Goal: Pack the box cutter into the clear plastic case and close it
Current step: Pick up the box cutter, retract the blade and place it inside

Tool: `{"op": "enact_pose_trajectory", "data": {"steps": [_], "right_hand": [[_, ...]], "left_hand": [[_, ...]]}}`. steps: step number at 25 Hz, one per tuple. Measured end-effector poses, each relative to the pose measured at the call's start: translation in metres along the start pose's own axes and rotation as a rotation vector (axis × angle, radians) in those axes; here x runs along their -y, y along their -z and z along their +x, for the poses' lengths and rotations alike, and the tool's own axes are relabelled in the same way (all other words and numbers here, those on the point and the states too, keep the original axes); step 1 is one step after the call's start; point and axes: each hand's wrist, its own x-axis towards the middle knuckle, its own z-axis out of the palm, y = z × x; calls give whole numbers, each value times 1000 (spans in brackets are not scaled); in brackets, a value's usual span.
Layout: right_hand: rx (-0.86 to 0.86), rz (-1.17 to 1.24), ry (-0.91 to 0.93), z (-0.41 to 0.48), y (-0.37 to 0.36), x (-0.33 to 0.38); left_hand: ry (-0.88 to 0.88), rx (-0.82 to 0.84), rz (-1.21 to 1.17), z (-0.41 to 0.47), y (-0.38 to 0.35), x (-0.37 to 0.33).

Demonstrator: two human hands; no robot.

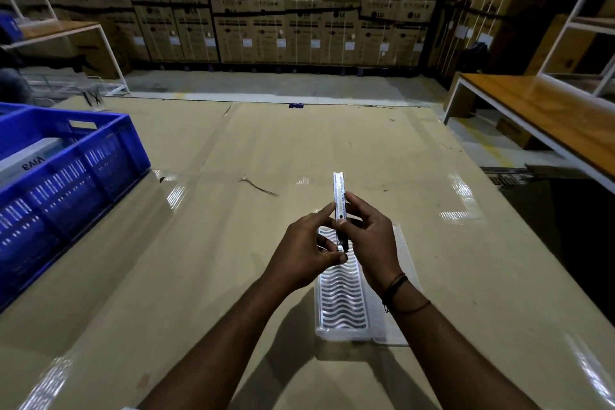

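Cardboard-covered table [233,243] fills foreground, glossy tape strips across it; blue crate [66,170] at table's left edge, well apart from clear plastic case [342,303]; case lies open on table, wavy ribbed tray facing up, lid panel flat beside tray on right; left hand [301,251] and right hand [369,240] together above case's far end, both pinching box cutter [340,200]; cutter held upright, tip pointing away, lifted off case, not in tray.

warehouse | stacked LG cardboard cartons [299,10] along wall | blue plastic crate [66,173] | cardboard-covered packing table [233,143]
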Motion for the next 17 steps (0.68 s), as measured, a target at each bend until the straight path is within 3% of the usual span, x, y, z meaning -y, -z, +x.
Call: {"op": "enact_pose_trajectory", "data": {"steps": [5, 17], "right_hand": [[-39, -195, 6, 2, 3, -4], [-5, -211, -26, 1, 11, -13]], "left_hand": [[-19, -5, 46, 1, 0, 2], [-4, 32, 64, -4, -8, 13]]}}
